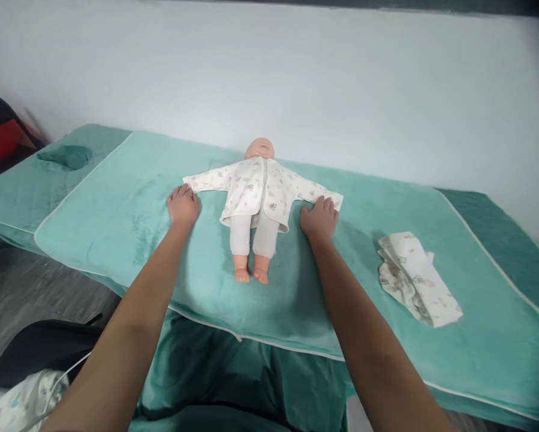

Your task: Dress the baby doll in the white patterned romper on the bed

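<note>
A baby doll (256, 204) lies on its back on a teal blanket (129, 222), head towards the wall, dressed in a white printed top with sleeves spread wide and white leggings. My left hand (183, 204) rests on the blanket at the end of the doll's left-side sleeve, fingers curled down and touching the cuff. Over on the other side, my right hand (319, 218) presses on the other sleeve's end, fingers bent over the fabric. Whether either hand pinches the cloth is hard to make out.
A crumpled white printed garment (415, 279) lies on the blanket to the right. The blanket covers a teal bed (498, 234) set against a white wall. A small teal cushion (66, 156) sits at the far left. White printed cloth (21, 402) shows at the lower left.
</note>
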The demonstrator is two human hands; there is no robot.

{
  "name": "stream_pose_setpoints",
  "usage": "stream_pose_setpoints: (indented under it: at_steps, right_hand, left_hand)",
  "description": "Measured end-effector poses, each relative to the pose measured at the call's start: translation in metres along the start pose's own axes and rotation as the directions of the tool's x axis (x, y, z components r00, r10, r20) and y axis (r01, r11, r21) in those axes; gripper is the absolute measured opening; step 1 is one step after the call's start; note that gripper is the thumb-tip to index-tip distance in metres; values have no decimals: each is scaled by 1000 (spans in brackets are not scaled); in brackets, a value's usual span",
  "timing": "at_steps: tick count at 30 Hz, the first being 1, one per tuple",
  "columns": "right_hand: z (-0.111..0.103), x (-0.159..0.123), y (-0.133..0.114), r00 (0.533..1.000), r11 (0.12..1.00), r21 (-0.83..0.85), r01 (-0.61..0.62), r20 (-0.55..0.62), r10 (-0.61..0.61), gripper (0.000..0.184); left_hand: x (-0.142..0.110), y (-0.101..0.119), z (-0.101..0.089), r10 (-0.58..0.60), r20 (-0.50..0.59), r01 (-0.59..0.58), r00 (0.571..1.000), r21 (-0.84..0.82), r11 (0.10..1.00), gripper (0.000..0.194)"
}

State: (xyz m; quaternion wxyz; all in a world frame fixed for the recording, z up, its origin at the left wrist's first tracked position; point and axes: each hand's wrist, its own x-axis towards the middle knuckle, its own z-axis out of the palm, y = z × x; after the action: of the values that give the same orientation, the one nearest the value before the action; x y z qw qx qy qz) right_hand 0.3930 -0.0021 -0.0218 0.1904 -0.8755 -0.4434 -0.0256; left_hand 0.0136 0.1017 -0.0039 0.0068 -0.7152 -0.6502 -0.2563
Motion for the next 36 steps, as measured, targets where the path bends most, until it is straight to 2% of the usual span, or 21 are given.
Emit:
stream_pose_setpoints:
  at_steps: [5, 7, 10, 12, 17, 21, 36]
  right_hand:
    - [-1, 0, 0, 1000, 1000, 22, -6, -2, 6, 75]
    - [-2, -1, 0, 1000, 1000, 31, 2, -9, -1, 74]
    - [-3, -2, -1, 1000, 999, 27, 16, -3, -16, 73]
    - [-4, -1, -1, 1000, 999, 23, 23, 4, -23, 72]
    - [-1, 1, 2, 999, 999, 43, 33, -15, -32, 71]
    - [1, 2, 4, 999, 999, 45, 31, -6, -31, 71]
    - [1, 4, 3, 998, 995, 79, 52, -44, -49, 67]
  left_hand:
    - [-3, 4, -2, -9, -70, 12, 997, 34, 999, 44]
    - [-1, 6, -4, 63, -74, -60, 995, 35, 998, 45]
    - [7, 7, -2, 206, -17, -206, 978, 19, 978, 52]
    - [16, 5, 1, 246, 23, -246, 969, 3, 969, 56]
    - [36, 0, 9, 182, 87, -183, 979, -1, 983, 57]
    - [42, -2, 11, 126, 109, -128, 986, 19, 992, 55]
    - [33, 0, 8, 129, 60, -131, 990, 36, 991, 54]
